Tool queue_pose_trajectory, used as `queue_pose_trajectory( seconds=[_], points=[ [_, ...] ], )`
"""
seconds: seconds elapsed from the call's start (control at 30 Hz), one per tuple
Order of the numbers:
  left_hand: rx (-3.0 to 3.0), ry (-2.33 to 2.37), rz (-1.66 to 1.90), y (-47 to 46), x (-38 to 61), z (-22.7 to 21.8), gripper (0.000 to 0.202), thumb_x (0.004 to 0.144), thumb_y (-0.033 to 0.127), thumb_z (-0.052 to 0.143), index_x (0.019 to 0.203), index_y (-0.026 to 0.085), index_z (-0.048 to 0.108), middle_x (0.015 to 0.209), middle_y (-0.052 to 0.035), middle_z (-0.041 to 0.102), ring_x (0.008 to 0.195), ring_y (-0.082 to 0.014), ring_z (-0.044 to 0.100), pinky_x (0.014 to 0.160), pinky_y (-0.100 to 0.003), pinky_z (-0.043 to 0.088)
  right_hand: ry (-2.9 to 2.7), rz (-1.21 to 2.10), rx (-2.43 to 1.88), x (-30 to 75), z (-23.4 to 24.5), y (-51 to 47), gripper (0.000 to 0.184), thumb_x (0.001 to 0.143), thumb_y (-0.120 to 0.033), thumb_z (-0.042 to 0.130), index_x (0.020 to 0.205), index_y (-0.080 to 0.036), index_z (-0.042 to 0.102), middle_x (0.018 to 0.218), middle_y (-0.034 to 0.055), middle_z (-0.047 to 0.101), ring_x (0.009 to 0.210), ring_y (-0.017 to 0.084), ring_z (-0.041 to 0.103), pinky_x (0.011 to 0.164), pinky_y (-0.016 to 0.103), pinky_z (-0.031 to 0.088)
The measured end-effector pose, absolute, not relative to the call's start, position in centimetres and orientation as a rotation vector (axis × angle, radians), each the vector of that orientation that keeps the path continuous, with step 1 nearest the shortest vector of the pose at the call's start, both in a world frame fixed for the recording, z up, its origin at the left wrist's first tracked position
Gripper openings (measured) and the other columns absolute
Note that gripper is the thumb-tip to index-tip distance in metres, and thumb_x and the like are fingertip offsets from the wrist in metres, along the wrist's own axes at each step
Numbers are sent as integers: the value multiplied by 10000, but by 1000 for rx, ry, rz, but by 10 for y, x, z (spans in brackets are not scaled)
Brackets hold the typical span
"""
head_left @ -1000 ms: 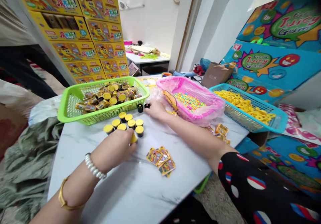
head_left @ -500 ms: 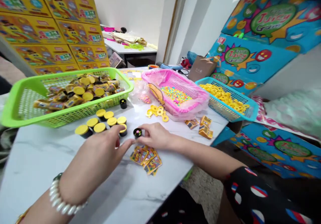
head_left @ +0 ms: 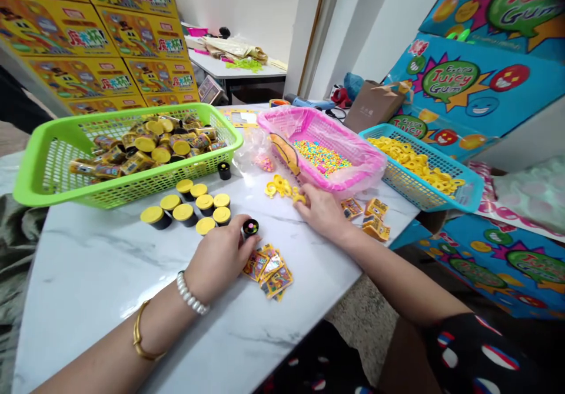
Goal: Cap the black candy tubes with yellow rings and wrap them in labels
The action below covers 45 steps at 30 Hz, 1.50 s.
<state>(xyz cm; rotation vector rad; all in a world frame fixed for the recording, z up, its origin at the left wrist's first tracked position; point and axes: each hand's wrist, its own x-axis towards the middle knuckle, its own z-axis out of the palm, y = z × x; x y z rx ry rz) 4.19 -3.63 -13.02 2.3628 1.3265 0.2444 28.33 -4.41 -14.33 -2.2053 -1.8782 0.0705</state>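
My left hand (head_left: pixel 224 256) grips a small black cup (head_left: pixel 251 227) on the table, with a few bits of coloured candy inside it. At the small pile of yellow plastic rings (head_left: pixel 277 186), my right hand (head_left: pixel 321 210) has its fingertips closed on a yellow ring (head_left: pixel 299 197). Several black cups with yellow lids (head_left: pixel 183 211) stand left of my left hand. Printed yellow packets (head_left: pixel 270 271) lie overlapping just in front of the held cup. Another black cup (head_left: pixel 224 171) stands beside the green basket.
A green basket (head_left: pixel 88 197) holds wrapped, yellow-lidded cups. The pink basket (head_left: pixel 375 169), lined with plastic, contains coloured candy and a yellow scoop-like piece (head_left: pixel 286 154). More yellow rings fill a blue basket (head_left: pixel 472 191). Folded yellow packets (head_left: pixel 376 226) lie near the table's right edge.
My right hand has left the black cup and moved right and away to the yellow rings. My left hand has moved right and taken hold of the cup. The view has shifted slightly.
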Motion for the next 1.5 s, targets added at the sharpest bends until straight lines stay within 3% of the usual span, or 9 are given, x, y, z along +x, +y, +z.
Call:
queue_pose_trajectory(
  seconds=[0.13,0.27,0.5,0.6,0.7,0.9,1.07,1.23,1.5],
  points=[
    [2301,1255,315,-32,42,-134,272,872,368,538,1066,185,590,707,-36,702,615,-195,647,539,-258,390,-1922,-12,-2012,284,-146,-44,168,852,-206,537,925,-162,683,943,100,696,891,226,645,801,296,459],
    [2232,1259,312,-31,42,-133,260,849,355,568,1045,189,609,689,-29,702,599,-191,640,534,-260,383,-1904,30,-1900,286,-145,-47,263,827,-166,535,1061,-155,656,836,73,682,776,201,639,748,295,475],
    [2185,1257,363,-29,42,-139,294,830,389,608,1040,189,659,711,-32,710,617,-191,638,542,-262,379,-1386,1404,-1469,255,-123,-45,249,792,-393,664,863,-171,576,638,10,667,500,133,630,403,196,443],
    [2167,1236,410,-30,42,-141,280,826,377,618,1033,201,683,700,-22,710,602,-180,631,545,-256,378,-1265,1591,-1404,239,-128,-37,269,733,-369,740,775,-139,608,568,-25,622,371,41,482,331,135,329],
    [2160,1207,442,-31,42,-141,233,823,358,627,987,210,702,693,-15,712,585,-167,619,540,-250,366,-1171,1623,-1417,227,-136,-32,243,728,-324,757,738,-126,615,516,-47,592,327,13,416,311,118,303],
    [2156,1207,430,-30,43,-140,181,824,358,623,837,192,692,644,-8,690,531,-141,574,504,-240,327,-1105,1617,-1489,215,-138,-34,121,822,-177,637,744,-153,548,545,13,675,441,109,628,430,190,533],
    [1920,1100,425,-31,42,-131,132,801,278,608,839,180,688,613,3,668,526,-128,577,471,-206,358,-1233,1449,-1498,211,-136,-37,133,811,-178,642,747,-168,526,575,-12,670,466,104,641,455,187,536],
    [1362,982,343,-33,43,-121,305,896,405,491,805,157,645,495,22,581,379,-88,486,377,-176,372,-1305,1392,-1458,212,-141,-43,171,801,-267,661,772,-183,515,586,-42,632,492,108,631,474,205,525],
    [916,986,382,-32,48,-125,179,865,246,567,846,97,665,597,-23,631,446,-85,574,458,-186,490,-1420,1325,-1501,213,-138,-46,126,840,-237,591,791,-205,479,512,-71,564,423,96,562,409,186,457]
  ],
)
